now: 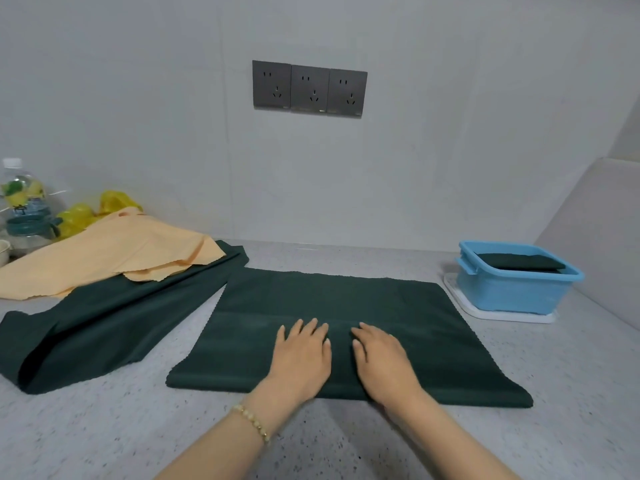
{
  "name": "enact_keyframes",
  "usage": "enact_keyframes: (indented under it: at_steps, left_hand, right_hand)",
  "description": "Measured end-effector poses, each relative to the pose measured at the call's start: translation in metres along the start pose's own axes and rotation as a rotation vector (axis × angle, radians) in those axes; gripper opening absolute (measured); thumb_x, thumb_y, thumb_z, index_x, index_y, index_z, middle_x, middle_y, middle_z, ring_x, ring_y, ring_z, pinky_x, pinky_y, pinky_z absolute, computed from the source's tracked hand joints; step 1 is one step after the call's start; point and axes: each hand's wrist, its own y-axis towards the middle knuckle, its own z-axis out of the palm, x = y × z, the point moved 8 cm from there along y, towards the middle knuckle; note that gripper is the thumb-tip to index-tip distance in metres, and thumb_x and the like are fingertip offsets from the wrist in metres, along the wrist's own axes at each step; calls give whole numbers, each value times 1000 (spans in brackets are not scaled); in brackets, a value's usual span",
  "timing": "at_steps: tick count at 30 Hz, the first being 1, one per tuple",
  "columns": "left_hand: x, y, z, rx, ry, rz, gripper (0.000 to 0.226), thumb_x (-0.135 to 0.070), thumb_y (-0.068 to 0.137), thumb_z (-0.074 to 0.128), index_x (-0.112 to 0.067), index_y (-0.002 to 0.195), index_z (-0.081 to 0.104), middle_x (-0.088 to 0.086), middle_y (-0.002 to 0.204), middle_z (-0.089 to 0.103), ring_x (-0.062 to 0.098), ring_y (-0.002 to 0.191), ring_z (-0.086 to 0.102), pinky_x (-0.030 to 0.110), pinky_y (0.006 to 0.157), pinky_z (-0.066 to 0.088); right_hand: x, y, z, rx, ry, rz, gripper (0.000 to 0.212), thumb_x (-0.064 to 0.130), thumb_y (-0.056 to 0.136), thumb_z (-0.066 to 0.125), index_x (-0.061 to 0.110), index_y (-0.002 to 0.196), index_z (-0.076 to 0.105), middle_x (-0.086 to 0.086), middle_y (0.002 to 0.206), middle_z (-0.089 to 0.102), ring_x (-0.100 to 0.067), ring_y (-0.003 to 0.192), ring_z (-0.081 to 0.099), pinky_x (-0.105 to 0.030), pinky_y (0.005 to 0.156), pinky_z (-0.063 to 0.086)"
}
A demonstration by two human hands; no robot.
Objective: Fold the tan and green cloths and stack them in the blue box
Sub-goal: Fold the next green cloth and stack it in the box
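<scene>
A dark green cloth (346, 341), folded over into a wide rectangle, lies in the middle of the speckled grey countertop (104, 427). The left hand (301, 355) and right hand (384, 362) rest on its near half, side by side. Both are flat with the fingers straight and slightly spread, pressing down and pinching nothing.

The main risk is in the layers. The upper layer appears to stop short of the far edge, so pressing outward could push it askew and set a crooked crease. A thin, smooth fabric like this probably slides on itself, and lifting one side for the next fold may take only the top layer.

A second, loose dark green cloth (104, 323) lies to the left, its far end just beside the folded one's corner. It could get dragged along. The crumpled tan cloth (104, 258) rests on top of it at the far left.

At the far right the blue plastic box (512, 292) sits on a white tray (485, 315) and already holds one folded green cloth (519, 262). A bundle left too wide would not lie flat there — it would bunch against the walls.
</scene>
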Motion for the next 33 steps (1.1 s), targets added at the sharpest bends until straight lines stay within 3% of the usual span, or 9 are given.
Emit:
enact_keyframes:
  at_steps: [4, 8, 14, 20, 26, 30, 33]
  left_hand:
    - [7, -7, 23, 86, 40, -59, 51, -36, 103, 15, -26, 153, 7, -5, 161, 2, 18, 148, -2, 45, 118, -3]
    - [10, -9, 27, 65, 40, -80, 53, -40, 103, 14, -29, 153, 2, -7, 161, -3, 17, 148, -6, 46, 118, -6]
    - [13, -8, 28, 81, 63, -82, 61, -54, 99, 13, -30, 153, -1, -7, 160, -5, 20, 147, -8, 46, 118, -8]
    - [14, -7, 31, 78, 61, -72, 67, -63, 94, 11, -31, 153, -1, -8, 160, -4, 20, 147, -8, 46, 118, -8]
    - [15, -7, 32, 77, 57, -75, 67, -63, 94, 11, -32, 152, 0, -8, 160, -4, 20, 147, -8, 45, 118, -7]
    - [12, -8, 31, 96, 60, -70, 65, -60, 96, 10, -31, 153, -1, -7, 160, -5, 21, 147, -9, 47, 118, -8]
    - [10, -8, 29, 106, 66, -66, 65, -59, 96, 10, -30, 153, -1, -6, 161, -5, 22, 147, -10, 48, 117, -8]
  right_hand:
    - [7, -5, 25, 130, -44, 8, 48, 33, 104, 20, 20, 151, 20, 2, 159, 13, -13, 147, 6, -34, 119, 3]
    - [2, -6, 35, 155, -83, 2, 51, 41, 103, 17, 28, 152, 10, 6, 160, 3, -13, 147, -3, -38, 118, -3]
    - [-28, -10, 30, 164, -113, 44, 55, 54, 99, 15, 37, 151, 6, 10, 159, -1, -14, 147, -7, -41, 119, -5]
    - [-110, -25, -3, 110, -131, 165, 64, 58, 97, 17, 27, 152, 8, 10, 159, 2, -9, 146, -2, -31, 119, 0]
    - [-169, -37, -26, 129, -178, 283, 63, 52, 99, 16, 20, 152, 6, 5, 160, 4, -12, 147, 2, -32, 120, 5]
    - [-165, -33, -29, 215, -195, 331, 61, 49, 100, 14, 19, 152, 3, 3, 160, -2, -14, 147, -2, -36, 119, -1]
    - [-114, -16, -25, 173, -66, 229, 56, 44, 102, 19, 21, 152, 10, 4, 160, 1, -15, 147, 1, -38, 118, 0]
